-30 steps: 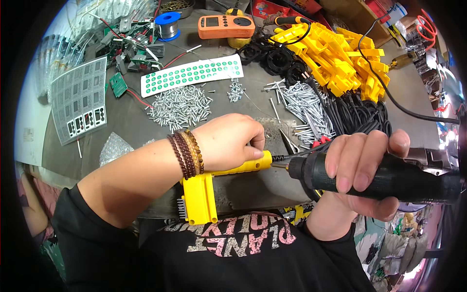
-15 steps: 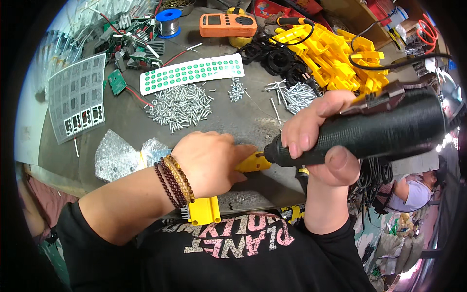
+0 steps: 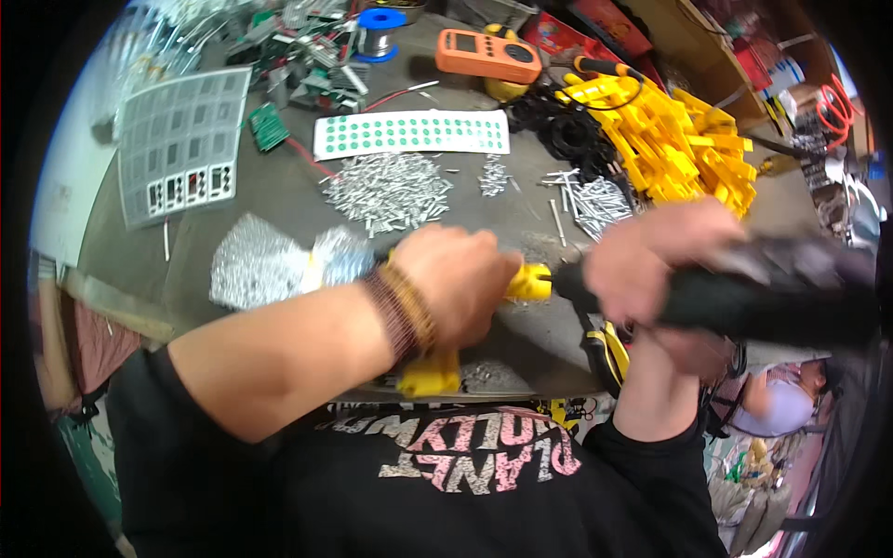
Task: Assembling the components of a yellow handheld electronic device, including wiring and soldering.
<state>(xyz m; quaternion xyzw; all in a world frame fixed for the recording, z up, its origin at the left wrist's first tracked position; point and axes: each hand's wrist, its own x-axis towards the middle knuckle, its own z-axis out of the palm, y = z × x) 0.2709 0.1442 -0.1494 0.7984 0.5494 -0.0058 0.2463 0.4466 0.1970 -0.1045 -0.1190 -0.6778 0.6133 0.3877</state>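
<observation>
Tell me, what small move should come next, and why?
I'd probably steady the black tool with the right hand, in line with the yellow casing: the left hand holds the casing, its end sits by the tool's nose, and blur hides whether they touch.

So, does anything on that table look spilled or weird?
Nothing looks clearly spilled or broken. The small screws lie loose on the table, but mostly heaped. One long metal piece lies apart from its pile, so it looks strayed. The black tool in the right hand is too blurry to judge.
</observation>
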